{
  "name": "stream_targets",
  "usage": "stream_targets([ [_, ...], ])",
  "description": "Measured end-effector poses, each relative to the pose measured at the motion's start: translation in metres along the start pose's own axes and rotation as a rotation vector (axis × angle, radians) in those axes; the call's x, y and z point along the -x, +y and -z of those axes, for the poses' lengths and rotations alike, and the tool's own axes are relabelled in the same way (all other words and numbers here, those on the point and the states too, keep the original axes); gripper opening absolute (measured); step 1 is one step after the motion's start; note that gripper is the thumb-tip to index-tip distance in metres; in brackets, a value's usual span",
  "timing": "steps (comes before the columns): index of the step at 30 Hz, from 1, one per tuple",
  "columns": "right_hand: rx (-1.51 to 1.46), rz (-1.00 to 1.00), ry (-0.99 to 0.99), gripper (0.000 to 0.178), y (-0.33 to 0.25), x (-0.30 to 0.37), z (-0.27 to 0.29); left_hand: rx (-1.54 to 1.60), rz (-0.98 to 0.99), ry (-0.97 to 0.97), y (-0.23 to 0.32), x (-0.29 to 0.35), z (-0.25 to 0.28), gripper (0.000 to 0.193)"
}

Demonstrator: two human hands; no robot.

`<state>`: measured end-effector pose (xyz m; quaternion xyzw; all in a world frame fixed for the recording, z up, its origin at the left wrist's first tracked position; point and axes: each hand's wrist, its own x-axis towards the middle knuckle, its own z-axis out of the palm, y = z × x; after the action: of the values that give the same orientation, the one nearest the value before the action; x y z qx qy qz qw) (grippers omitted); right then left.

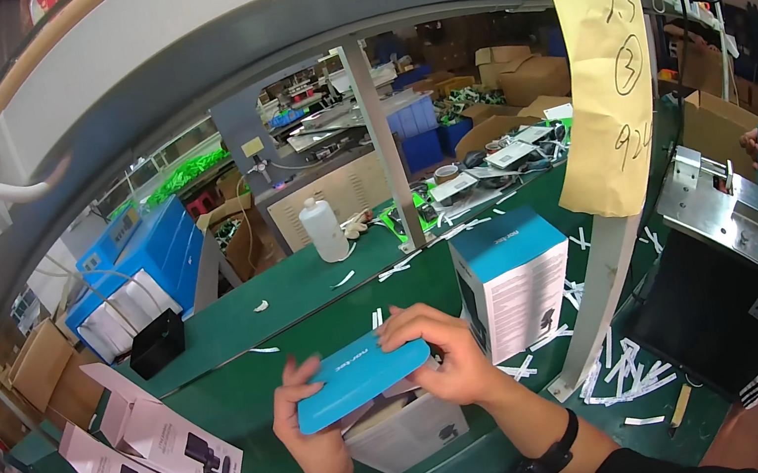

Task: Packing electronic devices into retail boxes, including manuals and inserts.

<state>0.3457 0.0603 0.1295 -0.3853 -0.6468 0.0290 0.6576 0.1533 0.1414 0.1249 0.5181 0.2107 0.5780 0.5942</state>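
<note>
A white carton with a blue top flap (363, 379) stands on the green work surface in front of me, the flap raised and tilted over the opening. My right hand (449, 355) grips the flap's right side, fingers bent over its top and thumb beneath. At the left edge, my left hand (307, 414) is closed around the carton's upper corner and flap, its fingertips slightly blurred. What lies inside the carton is mostly hidden by the flap. Behind my right hand stands a closed box with a blue top (511, 244).
Open pale cartons (176, 431) stand at left. White paper strips (628, 375) litter the surface. A white bottle (325, 230) stands on the far ledge. At right are a metal-and-black machine (735, 267), a post with a hanging yellow paper (601, 79), and another person's hand (750, 142).
</note>
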Motion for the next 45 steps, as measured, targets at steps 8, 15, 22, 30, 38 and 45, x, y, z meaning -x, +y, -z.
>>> stream_targets([
  [8, -0.04, 0.117, -0.243, 0.047, 0.001, 0.011, 0.025, -0.537, -0.69, -0.267, -0.025, 0.008, 0.013, 0.053],
  [15, -0.049, 0.022, -0.231, 0.045, -0.012, 0.018, 0.034, -0.415, -0.601, -0.307, -0.028, 0.017, 0.002, 0.061],
  [22, -0.077, 0.043, -0.062, 0.034, 0.0, 0.018, 0.031, -0.47, -0.559, -0.259, -0.028, 0.021, -0.012, 0.063],
  [30, -0.285, -0.043, 0.012, 0.026, 0.0, 0.015, 0.024, -0.363, -0.485, -0.183, -0.014, 0.024, -0.016, 0.025],
  [38, -0.2, 0.099, 0.231, 0.022, 0.015, 0.028, 0.018, -0.989, -1.128, -0.031, -0.028, 0.032, -0.018, 0.036],
  [45, 0.053, 0.282, 0.31, 0.034, 0.018, 0.042, 0.025, -0.957, -1.182, -0.039, -0.043, 0.04, -0.023, 0.025],
])
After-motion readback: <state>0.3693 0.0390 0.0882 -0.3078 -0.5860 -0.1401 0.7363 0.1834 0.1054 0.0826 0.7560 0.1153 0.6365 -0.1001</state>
